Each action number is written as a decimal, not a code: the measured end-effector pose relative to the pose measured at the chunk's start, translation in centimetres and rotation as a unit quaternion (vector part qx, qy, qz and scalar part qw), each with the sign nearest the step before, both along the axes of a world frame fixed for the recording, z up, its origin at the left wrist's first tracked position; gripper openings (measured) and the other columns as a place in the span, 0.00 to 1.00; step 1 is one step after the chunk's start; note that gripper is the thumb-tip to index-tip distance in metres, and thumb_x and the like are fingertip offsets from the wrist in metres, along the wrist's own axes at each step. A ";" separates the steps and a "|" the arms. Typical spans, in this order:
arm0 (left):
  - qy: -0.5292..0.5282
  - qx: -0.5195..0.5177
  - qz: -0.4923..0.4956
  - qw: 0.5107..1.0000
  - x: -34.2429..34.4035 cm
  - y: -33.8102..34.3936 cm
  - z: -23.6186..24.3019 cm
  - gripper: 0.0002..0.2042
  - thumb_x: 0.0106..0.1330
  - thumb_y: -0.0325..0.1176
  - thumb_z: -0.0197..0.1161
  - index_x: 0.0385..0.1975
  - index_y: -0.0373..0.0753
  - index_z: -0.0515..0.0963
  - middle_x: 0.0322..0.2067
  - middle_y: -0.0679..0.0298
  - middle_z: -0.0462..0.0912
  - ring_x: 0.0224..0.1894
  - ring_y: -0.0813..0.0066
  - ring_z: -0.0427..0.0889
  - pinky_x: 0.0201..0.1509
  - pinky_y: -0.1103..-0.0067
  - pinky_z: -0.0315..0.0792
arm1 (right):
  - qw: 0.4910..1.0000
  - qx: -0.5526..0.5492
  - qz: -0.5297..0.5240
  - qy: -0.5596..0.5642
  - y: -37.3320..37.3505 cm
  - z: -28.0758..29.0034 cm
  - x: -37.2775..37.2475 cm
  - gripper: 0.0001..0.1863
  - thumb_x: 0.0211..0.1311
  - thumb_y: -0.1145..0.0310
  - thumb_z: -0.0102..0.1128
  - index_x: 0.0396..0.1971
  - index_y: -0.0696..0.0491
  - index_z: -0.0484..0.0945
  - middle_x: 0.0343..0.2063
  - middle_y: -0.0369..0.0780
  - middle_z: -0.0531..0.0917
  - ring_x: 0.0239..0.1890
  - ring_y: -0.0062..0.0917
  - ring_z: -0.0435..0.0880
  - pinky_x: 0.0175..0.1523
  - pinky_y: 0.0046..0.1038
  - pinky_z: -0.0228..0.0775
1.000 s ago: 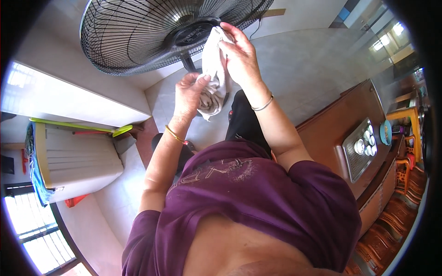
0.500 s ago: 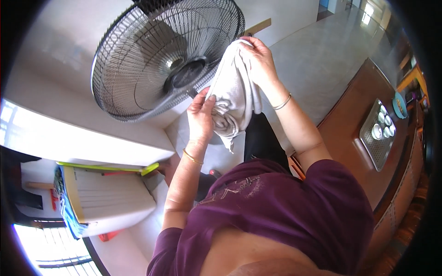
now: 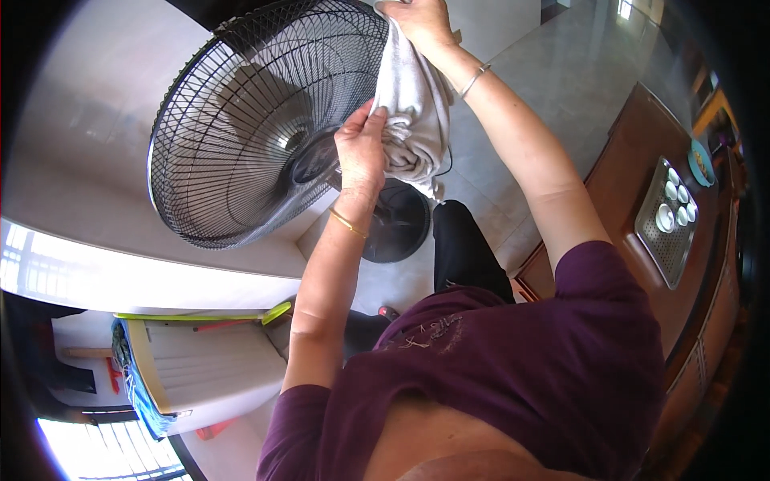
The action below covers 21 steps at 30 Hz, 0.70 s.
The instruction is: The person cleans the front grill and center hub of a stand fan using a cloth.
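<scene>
A whitish cloth point(image 3: 411, 104) hangs in loose folds between my two hands, beside a large black fan point(image 3: 269, 132) with a wire cage. My right hand point(image 3: 421, 22) grips the cloth's upper end next to the cage's far right rim. Lower down, my left hand point(image 3: 362, 148) pinches the cloth's left edge, in front of the right part of the cage. Whether the cloth touches the cage at its top I cannot tell. Beneath the cloth shows the fan's round black base point(image 3: 397, 224) on the floor.
On the right, a brown wooden table point(image 3: 597, 188) bears a perforated metal tray point(image 3: 670, 248) with several small white cups and a blue bowl point(image 3: 700, 164). A white box-like thing point(image 3: 216, 361) with a yellow-green strip along its top stands at the lower left.
Both my hands have moved up and away from me, carrying the cloth toward the fan's right rim. The fan's base has come into view below the cloth.
</scene>
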<state>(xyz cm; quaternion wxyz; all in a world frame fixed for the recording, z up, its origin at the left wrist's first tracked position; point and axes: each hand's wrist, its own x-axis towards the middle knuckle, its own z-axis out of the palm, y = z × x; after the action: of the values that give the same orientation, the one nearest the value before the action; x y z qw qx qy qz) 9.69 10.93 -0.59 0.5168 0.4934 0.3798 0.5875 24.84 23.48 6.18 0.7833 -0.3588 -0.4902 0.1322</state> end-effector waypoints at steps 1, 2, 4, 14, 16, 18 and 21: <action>-0.011 0.003 0.013 1.000 -0.1 -0.1 -0.1 0.12 0.63 0.24 0.58 0.44 0.27 0.76 0.36 0.60 0.82 0.35 0.80 0.78 0.43 0.84 0.73 | 1.000 0.006 0.001 -0.007 -0.5 0.4 0.0 0.06 0.49 0.75 0.61 0.28 0.59 0.76 0.21 0.39 0.79 0.24 0.22 0.76 0.31 0.25 0.70; -0.023 0.004 0.025 0.999 -0.1 -0.2 -0.2 0.11 0.63 0.24 0.59 0.44 0.27 0.76 0.36 0.60 0.82 0.35 0.79 0.78 0.43 0.84 0.73 | 1.000 0.004 -0.001 -0.008 -0.9 0.5 0.4 0.06 0.49 0.75 0.61 0.28 0.59 0.76 0.21 0.39 0.79 0.24 0.22 0.76 0.31 0.25 0.70; -0.028 0.002 0.027 0.999 -0.3 0.0 -0.7 0.11 0.62 0.24 0.59 0.43 0.27 0.77 0.35 0.61 0.82 0.35 0.79 0.78 0.43 0.84 0.73 | 0.994 -0.008 -0.008 -0.111 -1.8 0.5 1.2 0.04 0.51 0.74 0.61 0.23 0.59 0.78 0.22 0.40 0.80 0.23 0.23 0.76 0.30 0.25 0.69; 0.041 -0.011 0.052 0.998 -1.7 0.5 -1.4 0.08 0.62 0.27 0.59 0.37 0.29 0.80 0.29 0.62 0.82 0.29 0.81 0.77 0.36 0.85 0.71 | 0.986 0.036 0.031 -0.159 -4.7 -2.0 1.7 0.06 0.57 0.78 0.58 0.33 0.60 0.81 0.27 0.39 0.79 0.28 0.22 0.76 0.33 0.21 0.67; 0.034 -0.018 0.054 0.998 -2.4 0.4 -1.8 0.08 0.62 0.27 0.59 0.36 0.29 0.80 0.29 0.63 0.82 0.29 0.81 0.76 0.36 0.85 0.71 | 0.987 0.036 0.037 -0.155 -5.4 -2.1 1.5 0.06 0.57 0.78 0.57 0.33 0.61 0.81 0.27 0.39 0.79 0.29 0.22 0.76 0.34 0.21 0.67; 0.021 -0.027 0.061 0.998 -2.9 0.3 -2.4 0.08 0.62 0.26 0.59 0.35 0.28 0.80 0.28 0.63 0.82 0.28 0.81 0.76 0.35 0.85 0.71 | 0.988 0.072 0.022 -0.131 -6.0 -2.3 1.0 0.08 0.57 0.80 0.55 0.36 0.61 0.81 0.29 0.41 0.79 0.32 0.24 0.77 0.36 0.22 0.68; -0.003 -0.048 0.083 0.995 -3.2 0.3 -3.1 0.07 0.61 0.26 0.59 0.34 0.28 0.80 0.27 0.63 0.81 0.28 0.80 0.76 0.35 0.85 0.70 | 0.990 0.029 0.008 -0.140 -7.9 -2.5 0.8 0.11 0.57 0.81 0.52 0.38 0.60 0.80 0.31 0.42 0.79 0.35 0.27 0.78 0.40 0.23 0.69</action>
<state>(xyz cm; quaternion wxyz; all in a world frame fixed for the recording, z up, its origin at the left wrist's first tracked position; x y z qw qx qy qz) 6.52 11.22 -3.73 0.4903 0.4328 0.4454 0.6115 25.65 15.56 3.64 0.7158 -0.3469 -0.6017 0.0725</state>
